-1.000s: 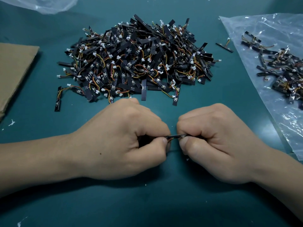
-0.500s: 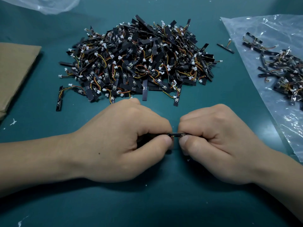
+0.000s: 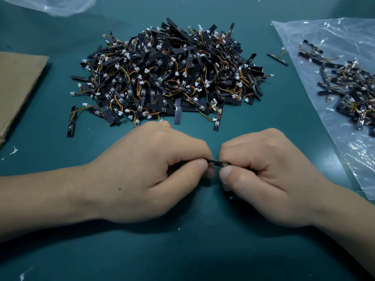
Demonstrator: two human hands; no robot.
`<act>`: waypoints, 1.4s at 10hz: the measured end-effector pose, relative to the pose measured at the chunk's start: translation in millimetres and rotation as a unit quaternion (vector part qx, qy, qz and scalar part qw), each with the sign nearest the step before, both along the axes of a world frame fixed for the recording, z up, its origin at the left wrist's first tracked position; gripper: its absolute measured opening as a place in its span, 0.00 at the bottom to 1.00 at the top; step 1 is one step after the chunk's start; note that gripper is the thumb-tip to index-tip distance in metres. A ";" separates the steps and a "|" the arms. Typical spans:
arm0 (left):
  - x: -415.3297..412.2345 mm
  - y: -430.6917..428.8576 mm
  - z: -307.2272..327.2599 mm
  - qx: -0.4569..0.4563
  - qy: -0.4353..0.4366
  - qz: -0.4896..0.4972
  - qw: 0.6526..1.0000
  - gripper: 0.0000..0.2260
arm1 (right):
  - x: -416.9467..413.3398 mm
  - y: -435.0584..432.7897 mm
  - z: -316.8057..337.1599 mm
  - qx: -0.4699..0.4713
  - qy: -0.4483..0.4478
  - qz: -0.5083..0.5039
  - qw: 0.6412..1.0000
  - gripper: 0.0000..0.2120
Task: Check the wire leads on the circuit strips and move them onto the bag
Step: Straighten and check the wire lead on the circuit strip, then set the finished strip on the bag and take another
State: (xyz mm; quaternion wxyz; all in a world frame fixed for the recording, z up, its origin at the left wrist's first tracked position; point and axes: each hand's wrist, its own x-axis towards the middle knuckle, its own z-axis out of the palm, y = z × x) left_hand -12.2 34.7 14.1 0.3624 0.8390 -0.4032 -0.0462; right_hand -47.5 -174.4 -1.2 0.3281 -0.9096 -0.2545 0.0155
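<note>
Cardboard (image 3: pixel 18 88) at the left edge of the worktop (image 3: pixel 182 250) is cut off by the frame. At the far middle a pile (image 3: pixel 168 78) of strips is heaped, its lower layers hidden. Near the front middle, one strip (image 3: pixel 216 162) is pinched at both ends. Only a short middle section is seen, and its leads cannot be made out. The left hand (image 3: pixel 146 175) is curled, knuckles up, thumb pressed on the strip's left end. The right hand (image 3: pixel 269 175) is curled likewise on the right end. A stray strip (image 3: pixel 277 58) is laid between pile and bag (image 3: pixel 324 47). The bag is cut off at the right edge, with a smaller heap (image 3: pixel 353 88) on it.
</note>
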 end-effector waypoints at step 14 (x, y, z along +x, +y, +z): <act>2.5 6.9 -16.7 0.221 -0.149 0.033 0.963 0.23 | 1.3 -0.7 -7.0 0.131 -0.033 -0.155 0.979 0.08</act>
